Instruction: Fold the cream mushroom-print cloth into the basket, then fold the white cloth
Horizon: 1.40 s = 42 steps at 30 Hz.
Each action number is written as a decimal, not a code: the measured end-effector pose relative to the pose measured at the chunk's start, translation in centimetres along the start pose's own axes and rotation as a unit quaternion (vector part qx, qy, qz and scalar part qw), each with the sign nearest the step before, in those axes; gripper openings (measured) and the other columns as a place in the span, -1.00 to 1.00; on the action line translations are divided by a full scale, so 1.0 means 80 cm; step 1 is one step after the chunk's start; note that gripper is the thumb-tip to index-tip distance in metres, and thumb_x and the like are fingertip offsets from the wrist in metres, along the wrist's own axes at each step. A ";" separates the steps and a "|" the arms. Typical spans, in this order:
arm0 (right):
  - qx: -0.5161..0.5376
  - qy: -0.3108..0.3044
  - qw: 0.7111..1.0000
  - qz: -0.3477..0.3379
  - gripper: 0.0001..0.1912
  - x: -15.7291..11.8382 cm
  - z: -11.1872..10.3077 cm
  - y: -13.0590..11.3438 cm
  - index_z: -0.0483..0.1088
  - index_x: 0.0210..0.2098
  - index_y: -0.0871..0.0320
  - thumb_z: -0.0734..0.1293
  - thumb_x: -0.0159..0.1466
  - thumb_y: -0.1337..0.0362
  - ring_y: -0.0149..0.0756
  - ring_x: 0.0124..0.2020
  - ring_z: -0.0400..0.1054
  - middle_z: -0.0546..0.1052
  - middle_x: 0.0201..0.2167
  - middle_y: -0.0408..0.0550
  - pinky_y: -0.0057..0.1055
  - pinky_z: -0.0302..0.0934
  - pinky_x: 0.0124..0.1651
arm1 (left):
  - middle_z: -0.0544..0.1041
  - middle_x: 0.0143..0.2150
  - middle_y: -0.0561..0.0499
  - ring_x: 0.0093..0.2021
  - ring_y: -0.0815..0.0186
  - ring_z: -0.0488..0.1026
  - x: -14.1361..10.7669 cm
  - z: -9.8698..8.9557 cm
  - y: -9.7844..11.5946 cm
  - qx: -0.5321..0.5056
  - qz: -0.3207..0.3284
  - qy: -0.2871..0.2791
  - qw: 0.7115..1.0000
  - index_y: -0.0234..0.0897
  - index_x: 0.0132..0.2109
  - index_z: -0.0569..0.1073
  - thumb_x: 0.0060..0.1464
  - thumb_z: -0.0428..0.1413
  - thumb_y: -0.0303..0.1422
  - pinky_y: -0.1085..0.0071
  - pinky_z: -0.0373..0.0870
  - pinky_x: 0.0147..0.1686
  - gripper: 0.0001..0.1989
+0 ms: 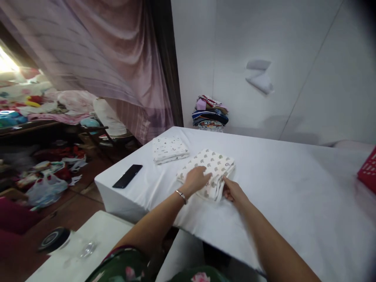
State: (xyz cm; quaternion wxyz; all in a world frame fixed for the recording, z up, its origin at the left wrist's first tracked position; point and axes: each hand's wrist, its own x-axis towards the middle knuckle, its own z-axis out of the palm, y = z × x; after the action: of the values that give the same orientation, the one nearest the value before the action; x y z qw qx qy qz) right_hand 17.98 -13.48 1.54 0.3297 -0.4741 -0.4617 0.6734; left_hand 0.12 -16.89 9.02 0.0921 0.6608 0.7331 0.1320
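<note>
A folded white cloth with grey mushroom-like prints (216,160) lies on the white-covered table (282,188). My left hand (196,179) rests flat on top of it with the fingers stretched out. At the cloth's right near edge, my right hand (234,191) pinches the folded layers between thumb and fingers; part of its grip is hidden. Another folded white cloth with small dark prints (169,148) lies farther back on the left, apart from both hands.
A black phone (127,176) lies near the table's left edge. Folded clothes (210,113) are stacked beyond the far edge by the wall. A red basket (368,170) stands at the far right. A white surface (96,231) sits lower left; a pink curtain (126,51) hangs behind.
</note>
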 end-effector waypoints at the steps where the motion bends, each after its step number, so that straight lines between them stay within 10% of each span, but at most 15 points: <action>1: -0.017 0.007 1.000 0.002 -0.49 0.000 0.002 0.000 0.34 -0.42 0.20 0.21 0.13 -0.18 -0.55 -0.80 0.01 0.28 -0.76 -0.21 -0.60 -0.29 -0.76 | 0.44 0.02 -0.07 0.02 0.20 0.36 0.008 -0.007 -0.018 0.010 -0.027 0.033 0.999 -0.21 0.01 0.36 0.13 -0.09 -0.06 0.35 0.25 -0.04 -0.57; 8: -0.093 0.070 0.992 0.040 -0.58 0.009 0.017 -0.008 0.25 -0.55 0.16 0.28 0.11 -0.09 -0.50 -0.82 -0.02 0.19 -0.86 -0.24 -0.55 -0.26 -0.75 | 0.42 0.06 -0.18 0.03 0.12 0.37 0.046 -0.011 -0.096 -0.012 -0.164 -0.041 0.986 -0.30 0.02 0.32 0.08 -0.06 -0.05 0.34 0.29 -0.09 -0.51; 14: -0.038 0.123 0.991 -0.019 -0.80 0.001 -0.029 -0.037 0.39 -0.38 0.21 0.32 0.07 0.19 -0.39 -0.58 0.32 0.49 -0.54 -0.08 -0.51 0.14 -0.55 | 0.47 0.00 -0.17 -0.02 0.17 0.42 0.025 0.022 -0.079 -0.059 -0.112 -0.058 0.990 -0.30 -0.01 0.32 0.07 -0.03 -0.08 0.38 0.30 -0.13 -0.55; 21: -0.164 0.141 0.976 0.005 -0.76 -0.014 -0.070 -0.017 0.38 -0.53 0.24 0.35 0.05 0.16 -0.41 -0.61 0.24 0.44 -0.61 -0.08 -0.52 0.03 -0.60 | 0.44 0.05 -0.16 -0.01 0.15 0.42 0.019 0.039 -0.083 -0.150 -0.116 -0.095 0.977 -0.29 0.13 0.24 0.01 0.01 0.03 0.38 0.30 -0.10 -0.36; 32: -0.070 0.082 0.989 0.096 -0.46 -0.019 -0.053 -0.046 0.39 -0.15 0.25 0.41 0.03 -0.02 -0.17 -0.22 0.45 0.53 -0.17 0.16 -0.35 0.35 -0.26 | 0.42 0.07 -0.27 -0.05 0.06 0.44 0.031 0.024 -0.081 -0.375 -0.173 -0.154 0.898 -0.38 0.00 0.37 -0.10 0.13 0.02 0.39 0.40 -0.31 -0.36; 42: -0.101 0.054 0.988 0.104 -0.49 -0.017 -0.119 -0.054 0.33 -0.08 0.26 0.43 0.02 0.19 -0.10 -0.25 0.46 0.54 -0.19 0.17 -0.26 0.36 -0.24 | 0.50 -0.34 -0.07 -0.53 0.34 0.44 -0.015 0.031 -0.051 -0.487 -0.189 -0.239 0.818 -0.34 -0.08 0.32 -0.05 0.11 0.01 0.36 0.45 -0.43 -0.46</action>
State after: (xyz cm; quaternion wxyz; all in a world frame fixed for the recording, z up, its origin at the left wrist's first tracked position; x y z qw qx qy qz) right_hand 27.44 -10.18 4.84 0.2326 -0.5861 -0.4573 0.6271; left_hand -2.82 -18.28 5.34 0.5974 0.3891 0.6383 0.2902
